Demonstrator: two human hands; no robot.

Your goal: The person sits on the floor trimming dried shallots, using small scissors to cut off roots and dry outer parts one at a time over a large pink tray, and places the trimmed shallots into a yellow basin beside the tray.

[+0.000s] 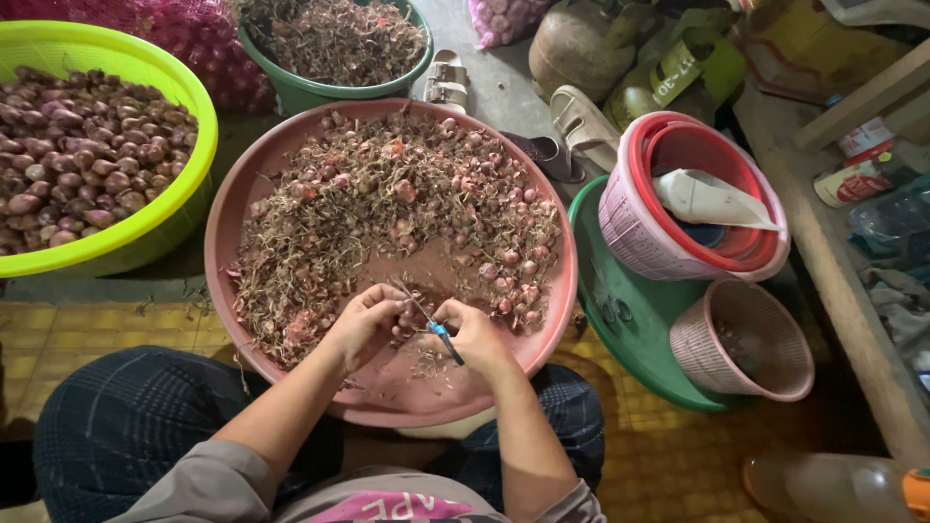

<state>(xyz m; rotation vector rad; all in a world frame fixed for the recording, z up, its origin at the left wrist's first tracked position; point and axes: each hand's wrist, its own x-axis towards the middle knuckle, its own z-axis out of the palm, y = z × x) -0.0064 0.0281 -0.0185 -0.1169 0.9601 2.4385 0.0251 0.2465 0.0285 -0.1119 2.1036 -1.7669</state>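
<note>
A wide pink basin holds a heap of small reddish shallots mixed with dry skins and roots. Over its near rim, my left hand pinches a small shallot. Close beside it, my right hand grips a little knife with a blue handle, its thin blade pointing up-left toward the left hand. Both forearms reach in from the bottom of the view.
A lime-green basin of peeled shallots stands at the left. A dark green tub of skins sits behind. On the right, a green tray carries pink baskets. Sandals lie on the floor beyond.
</note>
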